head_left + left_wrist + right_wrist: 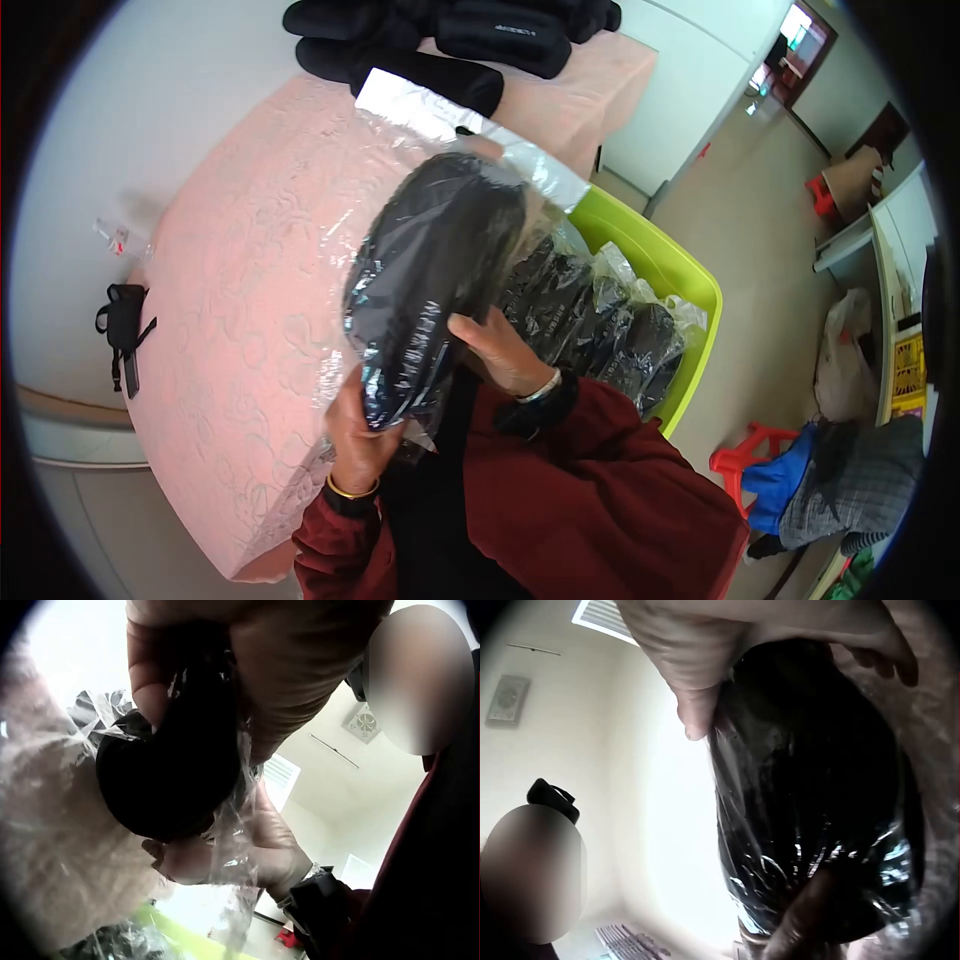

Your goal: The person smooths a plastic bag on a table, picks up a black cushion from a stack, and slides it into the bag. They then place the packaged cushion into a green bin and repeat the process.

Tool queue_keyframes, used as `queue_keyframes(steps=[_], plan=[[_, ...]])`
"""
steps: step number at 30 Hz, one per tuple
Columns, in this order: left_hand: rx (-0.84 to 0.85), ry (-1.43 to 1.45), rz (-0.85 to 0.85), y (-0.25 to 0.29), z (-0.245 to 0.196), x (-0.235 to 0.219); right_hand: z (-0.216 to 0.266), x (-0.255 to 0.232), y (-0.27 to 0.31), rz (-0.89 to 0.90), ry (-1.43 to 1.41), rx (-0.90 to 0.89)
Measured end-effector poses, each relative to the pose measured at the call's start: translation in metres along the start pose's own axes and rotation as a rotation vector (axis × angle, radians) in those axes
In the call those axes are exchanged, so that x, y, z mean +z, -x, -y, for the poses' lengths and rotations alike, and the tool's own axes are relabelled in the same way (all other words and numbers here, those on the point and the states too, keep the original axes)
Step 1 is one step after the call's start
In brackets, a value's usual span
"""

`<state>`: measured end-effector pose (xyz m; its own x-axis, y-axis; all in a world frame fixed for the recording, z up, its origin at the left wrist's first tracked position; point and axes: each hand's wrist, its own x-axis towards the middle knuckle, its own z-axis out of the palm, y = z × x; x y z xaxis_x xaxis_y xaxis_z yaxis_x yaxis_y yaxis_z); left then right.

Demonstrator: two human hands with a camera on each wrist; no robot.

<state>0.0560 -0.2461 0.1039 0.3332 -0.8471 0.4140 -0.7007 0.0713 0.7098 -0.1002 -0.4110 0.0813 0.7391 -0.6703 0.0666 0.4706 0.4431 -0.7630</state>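
A black padded article with white lettering (425, 270), sleeved in a clear plastic bag, is held up over the pink-covered table. My left hand (362, 435) grips its near end, thumb along the edge. The right hand (505, 355) holds the right side, its thumb on the upper face and the other fingers hidden underneath. Loose clear film with a whitish strip (540, 172) extends past the far end of the article. In the left wrist view, the dark end of the article (180, 765) sits between both hands. The right wrist view shows the glossy wrapped surface (810, 802) close up.
A lime-green bin (705, 300) with several bagged black articles (590, 320) stands to the right. More black padded pieces (400, 70) lie at the table's far end. A black strapped object (123, 325) lies left of the pink cover (235, 350). A red stool (745, 460) is at right.
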Motion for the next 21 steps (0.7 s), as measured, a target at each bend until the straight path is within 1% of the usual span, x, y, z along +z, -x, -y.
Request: queue_keyframes(steps=[1, 4, 5, 7, 8, 9, 10, 12, 13, 14, 16, 17, 19, 20, 21], plan=[[0.006, 0.000, 0.014, -0.001, -0.002, 0.014, 0.007, -0.008, 0.008, -0.011, -0.006, -0.009], [0.143, -0.089, 0.197, -0.003, -0.001, 0.045, 0.030, -0.017, 0.025, -0.219, -0.076, -0.172], [0.150, -0.080, 0.214, -0.006, -0.005, 0.050, 0.036, -0.027, 0.030, -0.238, -0.077, -0.180], [0.165, -0.029, 0.437, -0.018, -0.020, 0.058, 0.053, -0.053, 0.039, -0.391, 0.048, -0.167], [0.170, 0.000, 0.548, -0.019, -0.024, 0.063, 0.058, -0.068, 0.045, -0.419, 0.053, -0.169], [0.175, 0.016, 0.565, -0.017, -0.024, 0.067, 0.061, -0.085, 0.051, -0.525, 0.127, -0.200], [0.225, 0.009, 0.593, -0.017, -0.020, 0.066, 0.062, -0.103, 0.057, -0.627, 0.200, -0.229], [0.327, -0.010, 0.636, -0.020, -0.008, 0.061, 0.066, -0.145, 0.079, -0.775, 0.231, -0.277], [0.330, -0.001, 0.638, -0.016, 0.003, 0.059, 0.066, -0.176, 0.096, -0.900, 0.358, -0.288], [0.223, 0.008, 0.631, -0.005, 0.020, 0.058, 0.069, -0.204, 0.116, -1.023, 0.489, -0.297], [0.009, 0.027, 0.611, 0.020, 0.061, 0.061, 0.082, -0.234, 0.152, -1.213, 0.591, -0.342], [0.006, 0.039, 0.607, 0.031, 0.080, 0.065, 0.086, -0.246, 0.169, -1.289, 0.573, -0.396], [0.088, -0.371, 0.328, 0.062, 0.121, 0.075, 0.087, -0.279, 0.205, -1.426, 0.565, -0.512], [0.071, -0.358, 0.326, 0.082, 0.143, 0.077, 0.085, -0.295, 0.221, -1.486, 0.572, -0.576], [-0.090, -0.471, 0.440, 0.103, 0.166, 0.078, 0.082, -0.308, 0.237, -1.477, 0.593, -0.567]])
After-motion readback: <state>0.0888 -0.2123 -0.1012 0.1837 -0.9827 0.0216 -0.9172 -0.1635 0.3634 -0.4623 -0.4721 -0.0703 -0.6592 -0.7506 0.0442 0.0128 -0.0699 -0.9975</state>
